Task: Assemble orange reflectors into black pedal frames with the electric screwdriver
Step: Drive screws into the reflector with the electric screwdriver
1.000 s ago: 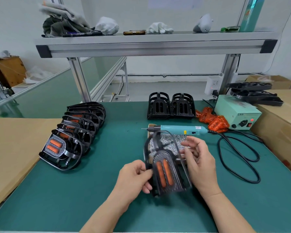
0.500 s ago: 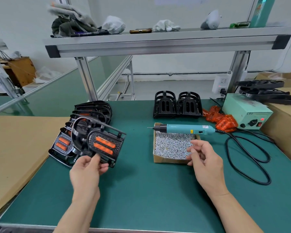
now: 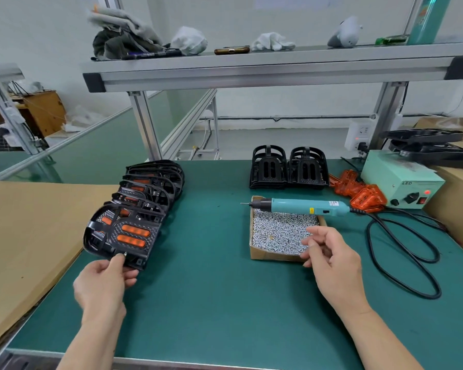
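Control box [image 3: 401, 182], pale green, red lamp lit: beyond the right hand [image 3: 332, 263], offset to its right. Black cable [image 3: 433, 297]: looped on the green mat [image 3: 225, 303] to the right of that hand. Cardboard sheet [image 3: 24, 236]: flat, to the left of the left hand [image 3: 102, 284]. Overhead shelf [image 3: 278, 68]: well beyond both hands; carries bundled cloth [image 3: 123, 36], white gloves [image 3: 271, 41] and a phone [image 3: 231, 50].
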A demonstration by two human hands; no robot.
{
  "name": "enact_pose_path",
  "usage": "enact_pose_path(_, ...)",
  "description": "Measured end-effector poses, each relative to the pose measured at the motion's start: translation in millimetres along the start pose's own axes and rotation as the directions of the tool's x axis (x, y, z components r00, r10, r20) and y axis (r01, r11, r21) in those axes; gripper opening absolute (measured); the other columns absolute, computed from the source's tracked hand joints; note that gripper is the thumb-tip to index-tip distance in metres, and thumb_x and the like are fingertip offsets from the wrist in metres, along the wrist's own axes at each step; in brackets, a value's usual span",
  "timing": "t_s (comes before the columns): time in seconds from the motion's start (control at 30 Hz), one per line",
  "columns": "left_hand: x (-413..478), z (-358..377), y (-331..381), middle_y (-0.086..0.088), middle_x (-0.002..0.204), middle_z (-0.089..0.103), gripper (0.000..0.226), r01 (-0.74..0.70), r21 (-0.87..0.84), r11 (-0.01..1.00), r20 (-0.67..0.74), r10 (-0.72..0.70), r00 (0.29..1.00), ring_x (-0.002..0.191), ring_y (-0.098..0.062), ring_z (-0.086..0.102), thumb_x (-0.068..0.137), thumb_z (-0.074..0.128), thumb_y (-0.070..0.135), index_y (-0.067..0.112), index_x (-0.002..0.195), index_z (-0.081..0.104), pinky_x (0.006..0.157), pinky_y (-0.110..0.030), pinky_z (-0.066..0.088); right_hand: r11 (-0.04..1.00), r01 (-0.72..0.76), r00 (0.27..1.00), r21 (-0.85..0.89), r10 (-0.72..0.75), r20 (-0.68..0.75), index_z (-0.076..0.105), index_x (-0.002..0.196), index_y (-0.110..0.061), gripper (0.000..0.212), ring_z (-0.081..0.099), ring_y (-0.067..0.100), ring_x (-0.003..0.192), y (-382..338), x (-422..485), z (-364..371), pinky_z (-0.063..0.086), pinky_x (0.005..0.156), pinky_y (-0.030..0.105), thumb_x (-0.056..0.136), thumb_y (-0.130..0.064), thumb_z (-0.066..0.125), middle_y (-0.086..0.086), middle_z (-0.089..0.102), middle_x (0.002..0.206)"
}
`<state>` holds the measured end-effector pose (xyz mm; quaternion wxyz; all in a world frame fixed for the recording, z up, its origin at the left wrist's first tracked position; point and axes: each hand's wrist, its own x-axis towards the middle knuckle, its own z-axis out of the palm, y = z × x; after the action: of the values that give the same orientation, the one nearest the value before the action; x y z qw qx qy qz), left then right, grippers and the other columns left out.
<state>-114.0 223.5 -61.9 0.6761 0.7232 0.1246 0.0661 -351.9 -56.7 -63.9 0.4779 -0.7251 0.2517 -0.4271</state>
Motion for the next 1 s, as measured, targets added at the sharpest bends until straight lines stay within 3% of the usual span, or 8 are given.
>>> enact_pose_path(0.27, 11.0, -3.1, -8.3, -0.004, 0.044, 0.063, 0.024, 0.028, 0.086, 0.996, 0.036, -0.031, 0.999, 0.036, -0.01, 0.06, 0.092, 0.063, 0.015, -0.002, 0.074, 0.062, 0.037, -0.017, 0.048, 1.0, -0.01, 1.0, 0.005, 0.01, 0.009, 0.063, 0.104, -0.035, 0.038, 0.069, 0.009, 0.069, -2.2, -0.7, -0.2, 0.054, 0.059, 0.017, 0.098, 0.002, 0.057, -0.002, 0.071, 0.091)
enact_pose_path(0.4, 12.5, -4.3, -10.0, -0.017, 0.063, 0.067, 0.033, 0.029, 0.175, 0.984, 0.03, -0.035, 0.999, 0.047, -0.026, 0.064, 0.093, 0.063, 0.022, -0.006, 0.11, 0.054, 0.049, -0.029, 0.052, 1.0, -0.018, 1.0, -0.002, 0.018, 0.014, 0.063, 0.104, -0.034, 0.037, 0.069, 0.01, 0.07, -2.3, -0.9, -0.6, 0.055, 0.06, 0.017, 0.098, 0.002, 0.057, -0.001, 0.071, 0.092)
enact_pose_path(0.53, 8.5, -14.3, -8.5, -0.018, 0.068, 0.068, 0.039, -0.066, 0.427, 0.902, 0.029, 0.06, 0.998, 0.063, -0.033, 0.065, 0.096, 0.053, 0.037, 0.0, 0.108, 0.057, 0.058, -0.039, 0.053, 1.0, -0.015, 1.0, -0.004, 0.015, 0.014, 0.063, 0.105, -0.033, 0.036, 0.069, 0.01, 0.071, -3.1, -1.1, -0.6, 0.055, 0.059, 0.016, 0.098, 0.002, 0.057, -0.002, 0.071, 0.092)
enact_pose_path(0.6, 3.5, -16.4, -5.4, -0.026, 0.085, 0.068, 0.04, -0.096, 0.473, 0.876, 0.032, 0.091, 0.995, 0.084, -0.043, 0.062, 0.097, 0.054, 0.036, -0.002, 0.111, 0.049, 0.072, -0.049, 0.054, 1.0, -0.014, 1.0, -0.005, 0.014, 0.014, 0.063, 0.105, -0.033, 0.036, 0.069, 0.01, 0.071, -3.5, -1.0, 0.2, 0.054, 0.059, 0.016, 0.098, 0.002, 0.057, -0.002, 0.071, 0.092)
enact_pose_path(0.7, -11.4, -13.5, -1.0, -0.03, 0.103, 0.062, 0.044, -0.158, 0.444, 0.882, -0.01, 0.181, 0.983, 0.102, -0.05, 0.056, 0.098, 0.055, 0.026, -0.004, 0.126, 0.038, 0.081, -0.049, 0.042, 1.0, -0.018, 1.0, -0.006, 0.018, 0.012, 0.063, 0.104, -0.035, 0.037, 0.069, 0.009, 0.07, -3.1, -1.7, 0.9, 0.054, 0.059, 0.016, 0.098, 0.001, 0.057, -0.003, 0.072, 0.091)
enact_pose_path(0.83, -26.9, -11.3, -1.6, 0.0, 0.077, 0.056, 0.041, -0.29, 0.361, 0.886, -0.007, 0.313, 0.95, 0.087, -0.037, 0.053, 0.101, 0.05, 0.028, -0.002, 0.127, 0.039, 0.079, -0.046, 0.038, 1.0, -0.03, 1.0, 0.007, 0.03, 0.009, 0.064, 0.104, -0.033, 0.033, 0.069, 0.01, 0.071, -3.2, -1.8, 0.6, 0.053, 0.059, 0.015, 0.098, -0.001, 0.057, -0.009, 0.071, 0.089)
enact_pose_path(0.9, -29.7, -11.5, -2.4, 0.014, 0.077, 0.046, 0.044, -0.327, 0.347, 0.879, 0.014, 0.343, 0.939, 0.082, -0.031, 0.05, 0.099, 0.051, 0.036, -0.002, 0.121, 0.045, 0.077, -0.041, 0.034, 1.0, -0.03, 1.0, 0.006, 0.03, 0.01, 0.063, 0.104, -0.033, 0.033, 0.069, 0.01, 0.071, -3.3, -1.8, 0.7, 0.053, 0.059, 0.015, 0.098, -0.001, 0.057, -0.012, 0.071, 0.089)
enact_pose_path(1.0, -37.9, -9.6, 0.4, 0.006, 0.075, 0.053, 0.053, -0.361, 0.359, 0.861, 0.029, 0.377, 0.926, 0.079, -0.031, 0.053, 0.089, 0.066, 0.046, 0.01, 0.119, 0.042, 0.074, -0.04, 0.038, 0.999, -0.032, 0.999, 0.011, 0.032, 0.004, 0.063, 0.103, -0.033, 0.036, 0.069, 0.01, 0.07, -3.3, -2.6, 1.1, 0.054, 0.059, 0.016, 0.098, 0.001, 0.056, -0.009, 0.072, 0.089)
